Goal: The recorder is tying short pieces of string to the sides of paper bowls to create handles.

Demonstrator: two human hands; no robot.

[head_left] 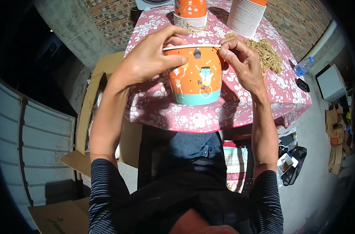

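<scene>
An orange paper bucket [193, 80] with a white rim, a teal base band and cartoon skeleton figures stands upright near the table's front edge. My left hand [154, 56] holds its left side, thumb pressed on the front wall and fingers reaching over the rim. At the rim's right end, my right hand [242, 60] is closed, thumb and forefinger pinched together against the edge. Whether a piece of cord is also between those fingertips is too small to tell. Just beyond the right hand lies a heap of tan cord [268, 56].
Two stacks of nested buckets, one at the back middle [190, 19] and a taller one [246, 17], stand on the flowered tablecloth [158, 113]. A plastic bottle [303, 66] and a small black object [302, 85] are at the right edge. An open cardboard box [92, 113] sits left of the table.
</scene>
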